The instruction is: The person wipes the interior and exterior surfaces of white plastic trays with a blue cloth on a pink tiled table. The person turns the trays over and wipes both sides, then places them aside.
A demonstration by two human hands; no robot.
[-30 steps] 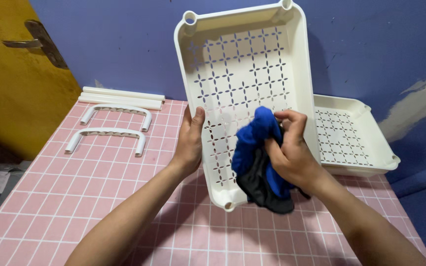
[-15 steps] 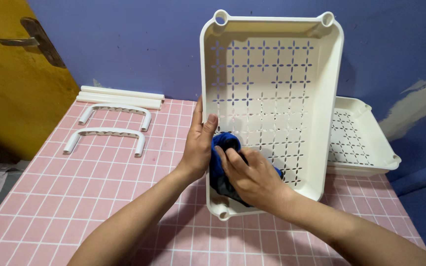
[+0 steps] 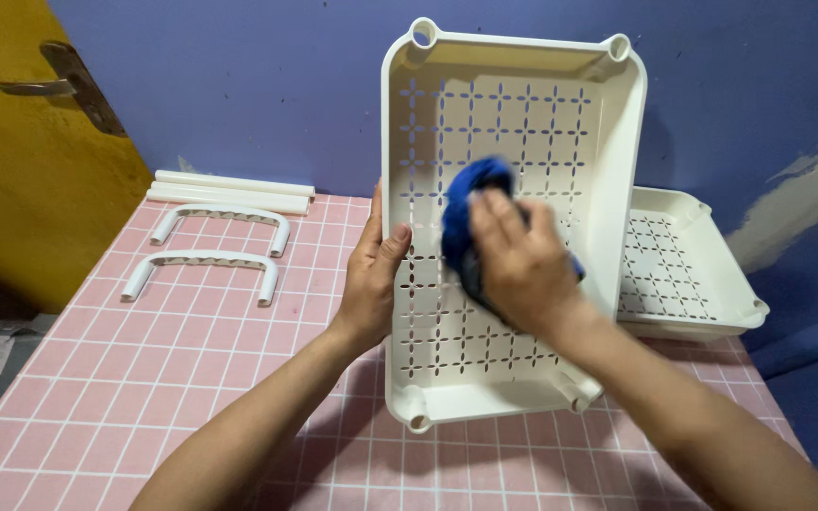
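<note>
A white plastic tray [image 3: 523,114] with star-shaped cut-outs stands nearly upright on its short end on a pink tiled table [image 3: 144,378], its open side facing the person and its lower edge resting on the table at about 6 o'clock of the view's middle. The left hand [image 3: 371,279] grips the tray's left rim, at 9 o'clock of the tray, thumb curled over the rim to the inside and fingers wrapped behind it. The right hand [image 3: 513,260], blurred, presses a bunched blue cloth [image 3: 471,203] with a darker part against the tray's inner floor near its middle; its fingers lie spread over the cloth, closed on it. At 3 o'clock of the upright tray, a second white tray [image 3: 693,274] lies flat on the table against a blue wall [image 3: 239,85]. At 9 to 10 o'clock, well apart from the hands, two white curved handles [image 3: 210,251] lie side by side, and beyond them two white tubes [image 3: 229,189] lie along the wall. A yellow door [image 3: 11,189] with a metal lever stands at 10 o'clock
</note>
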